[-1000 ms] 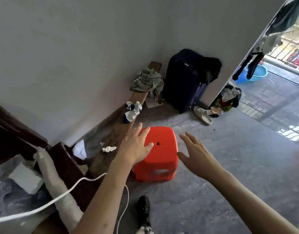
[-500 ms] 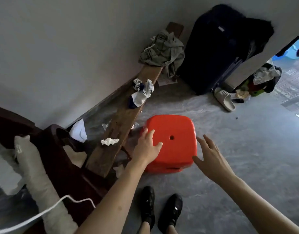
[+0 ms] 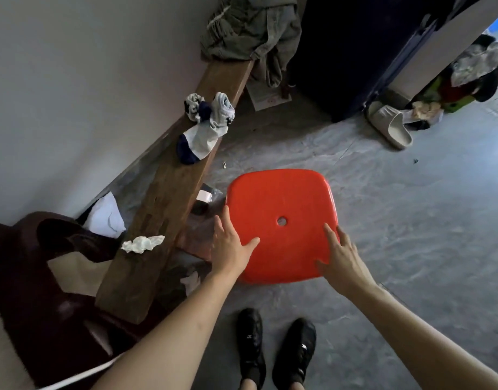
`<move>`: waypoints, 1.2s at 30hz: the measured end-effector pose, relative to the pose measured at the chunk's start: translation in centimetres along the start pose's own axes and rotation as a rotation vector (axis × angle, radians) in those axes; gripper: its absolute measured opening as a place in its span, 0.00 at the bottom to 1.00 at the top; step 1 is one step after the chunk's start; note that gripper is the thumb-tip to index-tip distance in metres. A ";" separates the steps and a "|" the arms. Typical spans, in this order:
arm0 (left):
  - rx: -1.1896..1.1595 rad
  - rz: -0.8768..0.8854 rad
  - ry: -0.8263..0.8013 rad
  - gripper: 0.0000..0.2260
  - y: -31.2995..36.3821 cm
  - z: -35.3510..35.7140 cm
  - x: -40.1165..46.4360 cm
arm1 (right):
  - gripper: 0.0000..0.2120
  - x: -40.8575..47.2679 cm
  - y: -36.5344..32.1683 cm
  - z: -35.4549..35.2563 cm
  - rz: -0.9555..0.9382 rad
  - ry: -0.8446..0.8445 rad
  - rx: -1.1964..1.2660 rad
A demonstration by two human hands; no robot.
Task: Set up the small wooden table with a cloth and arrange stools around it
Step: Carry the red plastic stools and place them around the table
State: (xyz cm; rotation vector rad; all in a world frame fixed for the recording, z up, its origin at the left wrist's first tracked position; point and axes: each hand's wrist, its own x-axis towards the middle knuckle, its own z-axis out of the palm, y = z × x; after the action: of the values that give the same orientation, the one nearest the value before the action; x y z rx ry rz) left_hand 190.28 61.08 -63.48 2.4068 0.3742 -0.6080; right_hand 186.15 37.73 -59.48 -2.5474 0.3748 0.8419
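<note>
A red plastic stool (image 3: 281, 201) with a small hole in its seat stands on the grey floor right in front of me, seen from above. My left hand (image 3: 231, 249) lies over the seat's near left edge, fingers straight, thumb on the seat. My right hand (image 3: 340, 251) reaches over the near right edge with fingers spread and straight. Neither hand is curled round the stool. No wooden table or cloth is in view.
A long wooden bench (image 3: 169, 192) runs along the wall at left, carrying socks (image 3: 205, 128), crumpled tissue (image 3: 142, 244) and a grey garment (image 3: 250, 26). A dark suitcase (image 3: 349, 52) stands behind, a slipper (image 3: 391, 126) beside it. Dark furniture (image 3: 45, 277) is at lower left. My black shoes (image 3: 276, 347) are below.
I have stepped closer and leaned over the stool. Both hands came down from the air onto the seat's near edges.
</note>
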 end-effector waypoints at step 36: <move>-0.022 0.130 -0.136 0.37 0.6 5.9 -4.1 | 0.38 1.4 8.0 2.9 0.072 0.068 0.297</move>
State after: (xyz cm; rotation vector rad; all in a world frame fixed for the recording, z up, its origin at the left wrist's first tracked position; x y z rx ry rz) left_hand 185.10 56.43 -65.20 2.3320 0.1651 -0.7000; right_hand 182.80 31.97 -64.94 -2.3009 0.5715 0.6700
